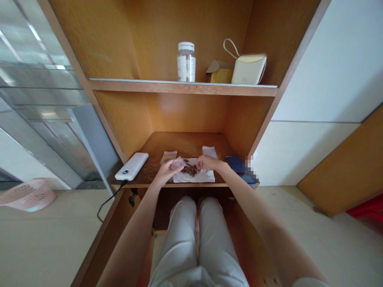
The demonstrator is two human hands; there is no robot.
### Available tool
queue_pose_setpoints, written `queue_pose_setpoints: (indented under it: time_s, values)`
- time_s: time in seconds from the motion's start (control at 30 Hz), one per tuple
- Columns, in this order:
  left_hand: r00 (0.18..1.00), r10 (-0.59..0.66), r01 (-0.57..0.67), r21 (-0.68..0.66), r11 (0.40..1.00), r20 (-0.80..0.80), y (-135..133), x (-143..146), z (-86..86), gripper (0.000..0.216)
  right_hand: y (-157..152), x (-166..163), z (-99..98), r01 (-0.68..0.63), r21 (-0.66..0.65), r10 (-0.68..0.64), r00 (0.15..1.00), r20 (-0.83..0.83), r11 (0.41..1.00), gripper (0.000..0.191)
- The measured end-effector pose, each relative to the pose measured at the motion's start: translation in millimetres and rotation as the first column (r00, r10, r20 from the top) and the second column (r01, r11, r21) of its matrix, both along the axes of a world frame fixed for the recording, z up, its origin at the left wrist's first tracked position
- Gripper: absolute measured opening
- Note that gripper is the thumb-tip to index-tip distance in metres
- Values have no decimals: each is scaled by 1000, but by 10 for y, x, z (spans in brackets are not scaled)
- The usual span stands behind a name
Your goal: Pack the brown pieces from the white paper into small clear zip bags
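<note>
A white sheet (pixel 207 176), like tissue or thin plastic, lies at the front edge of the wooden shelf, with small dark brown pieces (pixel 190 170) scattered over its middle. At its left side my left hand (pixel 167 172) grips a clear plastic bag (pixel 178 162) between thumb and fingers. My right hand (pixel 207 162) is closed in a pinch just above the right of the brown pieces; whatever is in its fingertips is too small to make out. Behind my hands lie a small clear zip bag (pixel 169 156) on the left and a whitish one (pixel 210 151) on the right.
A white power bank (pixel 132 166) with a black cable (pixel 111 198) lies left, a dark phone (pixel 239 169) right. The upper shelf (pixel 185 87) holds a clear jar (pixel 186 63), a cardboard box (pixel 220 72) and a cream case (pixel 249 69). A pink basket (pixel 28 195) stands on the floor.
</note>
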State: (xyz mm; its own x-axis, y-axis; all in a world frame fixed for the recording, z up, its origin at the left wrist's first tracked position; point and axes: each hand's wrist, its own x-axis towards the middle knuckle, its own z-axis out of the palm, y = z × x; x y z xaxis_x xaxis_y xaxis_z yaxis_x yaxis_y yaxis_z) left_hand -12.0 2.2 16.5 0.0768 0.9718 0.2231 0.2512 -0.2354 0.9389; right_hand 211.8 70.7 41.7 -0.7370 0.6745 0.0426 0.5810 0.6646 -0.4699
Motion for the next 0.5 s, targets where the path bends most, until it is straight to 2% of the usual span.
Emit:
queue_pose_setpoints:
  time_s: [0.23, 0.5]
  values:
    - [1000, -15, 15, 2, 1000, -2, -12, 6, 29, 50, 29, 67, 19, 10, 80, -17, 997, 79, 997, 25]
    - [999, -34, 34, 25, 999, -4, 33, -20, -38, 50, 24, 77, -32, 34, 76, -43, 991, 125, 997, 22]
